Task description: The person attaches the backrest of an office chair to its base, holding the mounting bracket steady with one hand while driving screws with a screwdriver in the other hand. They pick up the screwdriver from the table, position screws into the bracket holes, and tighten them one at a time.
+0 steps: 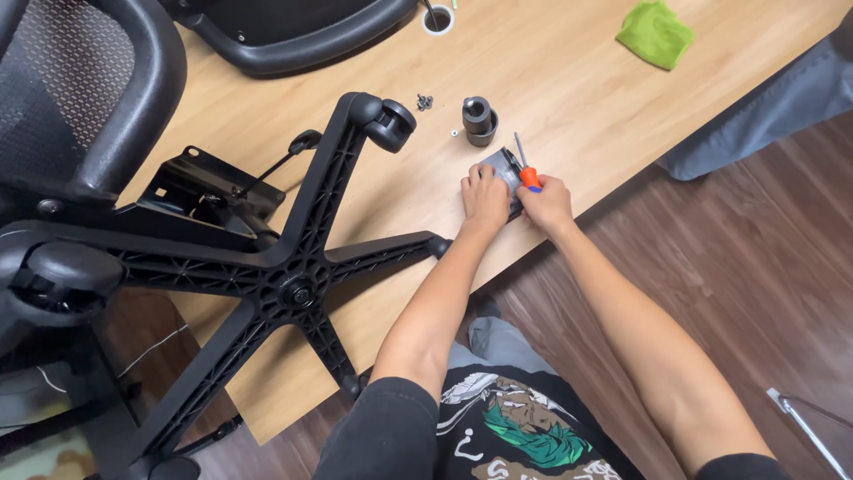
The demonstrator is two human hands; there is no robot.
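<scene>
Both hands work at the near edge of the bench [569, 80], where the wood ends and the dark plank floor [711, 284] begins. The left hand [484, 197] lies flat over a small grey plate [499, 167], fingers curled down on it and pressing it to the wood. The right hand [548, 203] is closed around the orange handle of a screwdriver [526, 169], whose shaft points up and away from the body, the tip clear of the plate's far side. The plate sits just inside the bench edge, touching both hands.

Just beyond the plate stands a black caster [479, 121], with a small white bit [454, 134] and a dark screw cluster [425, 102] near it, all apart from the hands. To the left a black five-arm chair base [293, 267] lies on the bench, one arm ending close to the left forearm, one wheel [391, 123] mounted at the far arm's end. A black metal seat mechanism [200, 191] rests behind the base. A mesh chair back [80, 89] crowds the far left.

Open wood runs right of the caster up to a green cloth [655, 33] at the far corner. A round cable hole [437, 18] sits at the top edge. Another person's grey trouser leg [764, 107] stands beyond the right edge
</scene>
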